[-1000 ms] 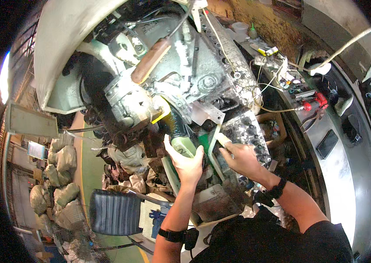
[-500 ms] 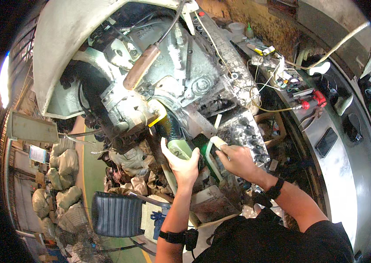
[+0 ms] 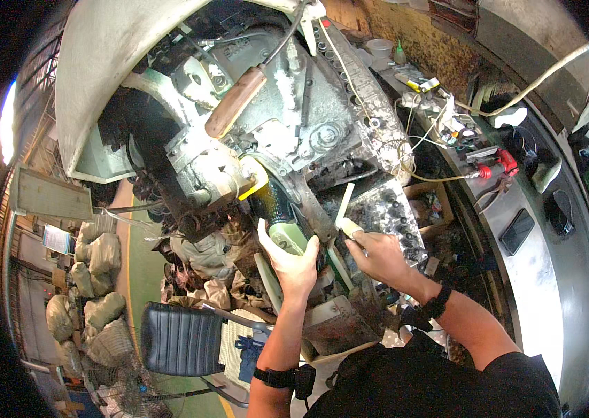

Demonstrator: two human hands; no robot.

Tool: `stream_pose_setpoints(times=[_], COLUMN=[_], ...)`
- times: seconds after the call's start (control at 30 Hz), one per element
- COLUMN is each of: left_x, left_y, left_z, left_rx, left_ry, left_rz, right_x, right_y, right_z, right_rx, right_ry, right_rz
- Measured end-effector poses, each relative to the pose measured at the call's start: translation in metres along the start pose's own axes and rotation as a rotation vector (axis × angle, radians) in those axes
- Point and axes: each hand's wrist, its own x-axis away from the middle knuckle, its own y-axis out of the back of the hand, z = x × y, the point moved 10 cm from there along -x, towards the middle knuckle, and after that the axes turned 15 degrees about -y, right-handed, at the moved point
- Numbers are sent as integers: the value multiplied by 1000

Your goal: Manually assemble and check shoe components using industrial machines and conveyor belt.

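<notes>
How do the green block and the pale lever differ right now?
The block is broad and green; the lever is slim and paler. The block slants up-left in view, the lever's upper end up-right. The left hand cups the block; the right hand holds the lever. Both are in hand.

1. Pale green form (image 3: 289,237): smooth, plastic-looking, low sheen.
2. Dark covering (image 3: 273,203) above it: finely textured, glossy where lit; material uncertain.
3. Pale lever (image 3: 344,201): smooth; painted metal or plastic, cannot tell.
4. Brown handle (image 3: 237,102): wood-like, worn, mostly matt.
5. Machine plate (image 3: 266,78): grey metal, scuffed, dull with bright glare patches.
6. Perforated block (image 3: 395,209): metal, rough, grimy.
7. Chair back (image 3: 181,339): black, ribbed, leather-like, soft gloss.
8. Bench top (image 3: 546,299): smooth, metallic, strongly reflective.
9. Shirt (image 3: 440,380): black cloth, matt.
</notes>
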Motion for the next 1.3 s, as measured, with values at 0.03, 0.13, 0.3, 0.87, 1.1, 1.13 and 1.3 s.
stream_pose_setpoints(times=[0.03,0.13,0.3,0.87,1.1,1.13,1.3], left_x=[0,0,0,2,1,0,0], left_y=[-1,-1,0,-2,-1,-2,2], left_z=[1,4,0,9,23,28,46], left_rx=[8,3,-13,3,6,99,611], left_ry=[7,11,-25,-60,-91,-66,182], left_rz=[0,1,1,-4,12,12,35], right_x=[0,-1,0,1,0,0,0], right_y=[0,0,4,-1,-6,-9,-13], right_z=[0,0,4,-3,-3,-7,-4], right_rx=[3,3,-11,13,39,67,143], right_ry=[-1,0,8,-14,14,21,41], right_rz=[3,4,-4,-19,-20,-30,-35])
